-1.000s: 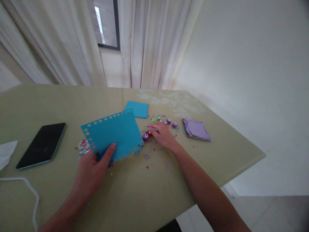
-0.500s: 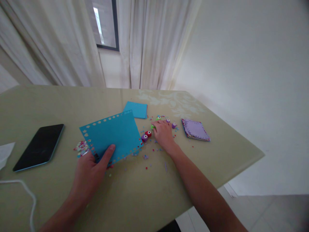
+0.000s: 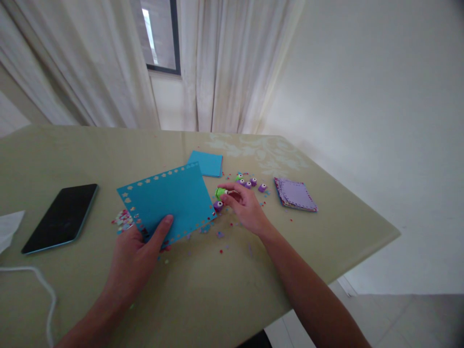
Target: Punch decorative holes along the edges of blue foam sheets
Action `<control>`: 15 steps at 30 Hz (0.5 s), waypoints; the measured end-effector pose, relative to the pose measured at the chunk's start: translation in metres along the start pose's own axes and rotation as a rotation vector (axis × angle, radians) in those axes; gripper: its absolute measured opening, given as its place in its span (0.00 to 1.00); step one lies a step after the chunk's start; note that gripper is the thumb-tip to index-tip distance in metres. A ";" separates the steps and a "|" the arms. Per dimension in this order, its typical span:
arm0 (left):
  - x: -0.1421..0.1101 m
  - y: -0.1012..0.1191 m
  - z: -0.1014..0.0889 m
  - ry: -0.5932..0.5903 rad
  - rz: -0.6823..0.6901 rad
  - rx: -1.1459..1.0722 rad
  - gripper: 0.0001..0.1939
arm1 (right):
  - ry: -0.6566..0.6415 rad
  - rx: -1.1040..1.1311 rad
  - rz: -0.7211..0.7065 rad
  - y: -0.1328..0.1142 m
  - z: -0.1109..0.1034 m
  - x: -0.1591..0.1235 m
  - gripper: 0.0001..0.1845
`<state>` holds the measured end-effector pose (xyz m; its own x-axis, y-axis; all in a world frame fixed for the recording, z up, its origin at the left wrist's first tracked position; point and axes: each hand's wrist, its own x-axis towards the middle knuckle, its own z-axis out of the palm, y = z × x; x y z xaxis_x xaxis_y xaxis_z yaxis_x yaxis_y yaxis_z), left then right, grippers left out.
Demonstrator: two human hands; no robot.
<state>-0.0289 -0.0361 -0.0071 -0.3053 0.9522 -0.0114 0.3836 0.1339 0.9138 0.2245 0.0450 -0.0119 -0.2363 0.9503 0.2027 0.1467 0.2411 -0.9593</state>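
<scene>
My left hand [image 3: 143, 246] pinches the lower left of a blue paper sheet [image 3: 174, 203], thumb on top. Small shapes are punched along the sheet's edges. Between the thumb and fingers of my right hand [image 3: 244, 205] is a green craft punch [image 3: 220, 193], held just off the sheet's right edge. A purple craft punch [image 3: 218, 206] lies below it, beside the sheet's corner. Beyond my right hand stand several more small punches, among them another green punch [image 3: 239, 177] and a purple punch [image 3: 262, 187].
Behind the sheet lies a stack of blue paper [image 3: 206, 163]. A stack of purple paper [image 3: 296, 195] is at the right. Paper confetti [image 3: 123, 221] is heaped left of the sheet, with bits scattered around. A black tablet [image 3: 61, 217], white cable [image 3: 49, 290] and white paper [image 3: 9, 227] lie left.
My right hand has lifted the green punch from among the others and brought it left, close to the sheet. My left hand has kept the sheet nearly still.
</scene>
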 end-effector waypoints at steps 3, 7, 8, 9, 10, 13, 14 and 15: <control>0.000 0.001 0.000 -0.003 -0.009 0.003 0.25 | -0.026 0.017 -0.042 0.000 0.003 -0.002 0.19; -0.001 0.000 0.000 -0.004 -0.018 0.008 0.24 | -0.063 0.025 -0.048 0.001 0.006 -0.003 0.18; -0.001 0.000 0.001 -0.010 -0.015 0.012 0.24 | -0.069 0.020 -0.049 0.001 0.007 -0.003 0.18; -0.001 -0.001 0.001 -0.014 -0.009 0.019 0.24 | -0.073 0.012 -0.055 0.001 0.007 -0.004 0.18; -0.001 -0.003 0.001 -0.018 0.000 0.030 0.25 | -0.076 0.004 -0.065 0.000 0.007 -0.004 0.17; 0.001 -0.007 0.001 -0.019 0.032 0.058 0.26 | -0.068 -0.006 -0.097 -0.001 0.007 -0.005 0.17; 0.002 -0.009 0.001 -0.019 0.041 0.068 0.26 | -0.065 -0.006 -0.097 -0.002 0.006 -0.005 0.17; 0.003 -0.011 0.001 -0.021 0.047 0.076 0.26 | -0.062 0.002 -0.088 -0.002 0.006 -0.005 0.18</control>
<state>-0.0333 -0.0350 -0.0173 -0.2672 0.9634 0.0217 0.4628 0.1085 0.8798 0.2199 0.0389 -0.0120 -0.3071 0.9116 0.2733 0.1205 0.3222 -0.9390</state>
